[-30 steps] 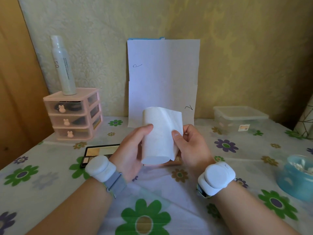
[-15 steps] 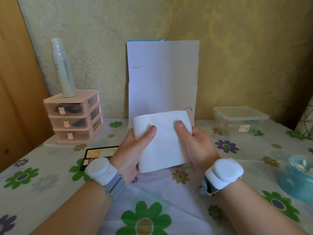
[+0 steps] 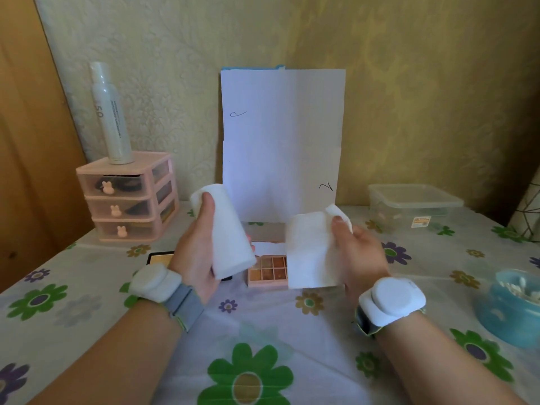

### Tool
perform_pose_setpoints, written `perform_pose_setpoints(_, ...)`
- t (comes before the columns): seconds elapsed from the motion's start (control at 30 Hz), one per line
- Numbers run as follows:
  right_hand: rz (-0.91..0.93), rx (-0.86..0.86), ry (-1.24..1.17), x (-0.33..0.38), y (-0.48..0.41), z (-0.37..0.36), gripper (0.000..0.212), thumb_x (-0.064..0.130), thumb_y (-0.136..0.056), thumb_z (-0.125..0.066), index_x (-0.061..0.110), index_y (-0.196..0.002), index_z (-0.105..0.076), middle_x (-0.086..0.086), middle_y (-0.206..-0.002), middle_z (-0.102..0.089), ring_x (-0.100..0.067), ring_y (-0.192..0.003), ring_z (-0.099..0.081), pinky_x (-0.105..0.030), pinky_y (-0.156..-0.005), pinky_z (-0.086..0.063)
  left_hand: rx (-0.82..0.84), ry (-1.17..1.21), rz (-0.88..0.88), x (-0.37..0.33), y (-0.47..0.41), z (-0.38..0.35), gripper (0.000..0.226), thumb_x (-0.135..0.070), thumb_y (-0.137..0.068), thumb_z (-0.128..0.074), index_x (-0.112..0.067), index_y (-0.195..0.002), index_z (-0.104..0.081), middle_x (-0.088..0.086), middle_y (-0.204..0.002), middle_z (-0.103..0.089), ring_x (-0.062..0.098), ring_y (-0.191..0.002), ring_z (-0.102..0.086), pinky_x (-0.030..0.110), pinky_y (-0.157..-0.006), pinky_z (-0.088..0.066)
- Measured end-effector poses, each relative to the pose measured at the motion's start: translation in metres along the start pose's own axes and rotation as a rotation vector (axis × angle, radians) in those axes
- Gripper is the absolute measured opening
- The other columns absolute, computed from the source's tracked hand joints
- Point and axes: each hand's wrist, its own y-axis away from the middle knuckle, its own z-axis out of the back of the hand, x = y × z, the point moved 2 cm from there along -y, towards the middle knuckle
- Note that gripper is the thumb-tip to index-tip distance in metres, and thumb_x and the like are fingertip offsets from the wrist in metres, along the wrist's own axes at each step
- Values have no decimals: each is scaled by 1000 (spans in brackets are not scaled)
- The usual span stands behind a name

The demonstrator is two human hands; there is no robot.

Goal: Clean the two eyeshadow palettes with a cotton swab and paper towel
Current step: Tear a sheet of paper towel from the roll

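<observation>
**Clerk:** State of the hands?

**Inspector:** The left hand [image 3: 198,252] has its grip closed round the paper towel roll [image 3: 226,229], thumb across the front. The roll is raised off the desk [image 3: 263,331] and tilted. The right hand [image 3: 361,254] pinches a single sheet [image 3: 308,252] near its upper corner, and the sheet hangs free. Roll and sheet are apart, with no paper joining them that I can see.

**Clerk:** Reason for that hold?

**Inspector:** In my judgement, one hand steadies the roll so the other can take a sheet away cleanly. A corner pinch leaves the flat of the sheet ready for folding or wiping.

**Clerk:** And the palettes?

**Inspector:** Both lie on the desk beyond the hands. The pink palette [image 3: 267,271] is open between roll and sheet, pans facing up, its right side covered by the sheet. The dark palette [image 3: 160,260] lies to the left, largely hidden behind the left wrist. Neither is touched.

**Clerk:** Swabs?

**Inspector:** The cotton swabs [image 3: 523,287] sit in a blue bowl [image 3: 502,317] at the right edge of the view, well apart from the palettes, on the right arm's side.

**Clerk:** Progress?

**Inspector:** Preparation only, I judge; wiping is not yet begun. The roll needs setting down to free a hand for steadying a palette. Risk noted: pressed powder is fragile, and a sheet dragged hard could smear shades into neighbouring pans.
</observation>
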Motion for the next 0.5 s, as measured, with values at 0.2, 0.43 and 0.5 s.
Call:
perform_pose_setpoints(0.2, 99, 415, 17, 9, 27, -27, 45, 67, -78, -61, 28, -99, -71, 4, -95, -74, -21, -94, -70, -39, -87, -54, 238, -335, 30, 18, 10, -13, 81, -78, -64, -70, -26, -125, -61, 10, -112, -76, 29, -101, -75, 53, -87, -60)
perform_pose_setpoints(0.43, 102, 550, -90, 15, 37, -32, 20, 30, -85, -75, 19, -102, -73, 6, -93, -77, -7, -86, -73, -17, -68, -52, 246, -490, -182, 27, 8, -21, 51, -69, -79, -59, -31, -113, -62, 2, -102, -75, 20, -94, -76, 44, -80, -60)
perform_pose_setpoints(0.5, 137, 468, -83, 16, 32, -30, 19, 29, -83, -78, 20, -98, -74, 6, -92, -77, -7, -87, -73, -21, -71, -54, 265, -496, -182, 29, 5, -18, 57, -81, -76, -56, -41, -116, -65, -2, -112, -74, 19, -105, -73, 47, -91, -57)
